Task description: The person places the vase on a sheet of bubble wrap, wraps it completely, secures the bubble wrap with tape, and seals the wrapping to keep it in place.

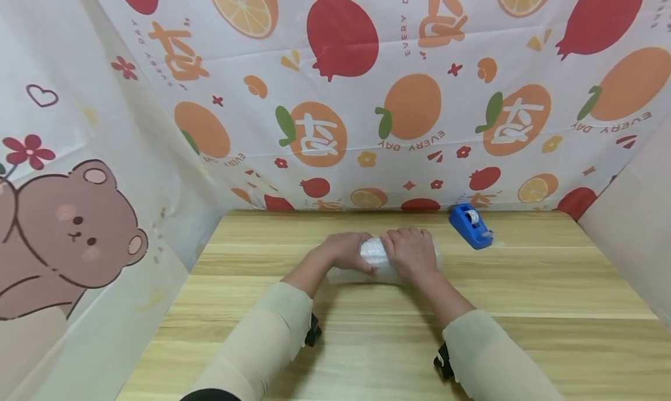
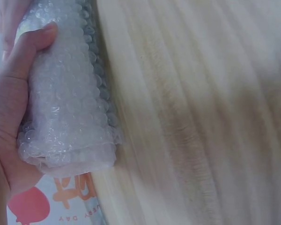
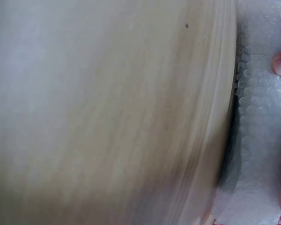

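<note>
Clear bubble-wrap roll (image 2: 70, 103) lies within the fingers (image 1: 408, 234) of left hand (image 1: 347, 250) and right hand (image 1: 412, 254), both gripping; its long axis spans them.

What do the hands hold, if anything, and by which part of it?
A bubble-wrap roll. The left hand grips its left part; the right hand holds its right part from above.

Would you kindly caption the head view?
Left hand and right hand hold rolled bubble wrap near a blue tape dispenser.
</note>
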Demonstrator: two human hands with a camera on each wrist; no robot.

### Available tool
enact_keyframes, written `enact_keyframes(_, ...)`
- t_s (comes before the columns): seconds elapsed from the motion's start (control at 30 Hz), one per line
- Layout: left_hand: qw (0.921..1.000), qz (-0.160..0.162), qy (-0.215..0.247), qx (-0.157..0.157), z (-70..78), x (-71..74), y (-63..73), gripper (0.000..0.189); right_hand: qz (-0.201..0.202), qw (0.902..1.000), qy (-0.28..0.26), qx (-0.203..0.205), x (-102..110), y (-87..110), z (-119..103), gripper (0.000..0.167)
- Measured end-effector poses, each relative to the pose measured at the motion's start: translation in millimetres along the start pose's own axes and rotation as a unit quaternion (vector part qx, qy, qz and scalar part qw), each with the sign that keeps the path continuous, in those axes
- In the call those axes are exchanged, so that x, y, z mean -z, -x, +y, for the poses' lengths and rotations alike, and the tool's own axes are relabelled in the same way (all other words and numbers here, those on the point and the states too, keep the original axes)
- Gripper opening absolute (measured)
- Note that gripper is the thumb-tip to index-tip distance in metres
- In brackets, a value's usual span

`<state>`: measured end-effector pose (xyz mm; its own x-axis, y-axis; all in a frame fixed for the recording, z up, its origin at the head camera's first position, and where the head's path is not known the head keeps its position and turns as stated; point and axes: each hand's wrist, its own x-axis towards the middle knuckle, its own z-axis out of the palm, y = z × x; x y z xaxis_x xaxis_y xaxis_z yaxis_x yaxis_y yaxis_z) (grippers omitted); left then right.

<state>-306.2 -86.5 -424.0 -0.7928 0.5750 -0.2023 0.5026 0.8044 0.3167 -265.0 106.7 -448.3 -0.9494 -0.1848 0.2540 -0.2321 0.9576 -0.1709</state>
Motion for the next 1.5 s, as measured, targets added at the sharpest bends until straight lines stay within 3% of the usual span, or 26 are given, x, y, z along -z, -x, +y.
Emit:
enact_keyframes(0.23, 0.9996, -0.028, 0.008, 0.004, -5.0, 5.8, -5.2, 0.079, 0.019, 0.9995, 0.019, 0.017, -2, -3.7, 1, 0.059)
enact_keyframes(0.53, 0.9983, -0.052, 0.025, -0.006, -8.8, 7.3, -13.9, 0.08, -0.003, 0.9995, 0.03, 0.013, -4, -10.3, 5, 0.058)
enact_keyframes(0.97, 0.9961, -0.062, 0.061, -0.014, -2.1, 8.2, -5.7, 0.058, -0.013, 0.9996, 0.026, 0.003, -2, -8.5, 3, 0.06)
enact_keyframes(1.5, 0.993, -0.083, 0.083, -0.013, 6.1, 5.4, 6.0, 0.061, 0.002, 0.9998, 0.019, 0.005, 2, 6.7, -1, 0.06)
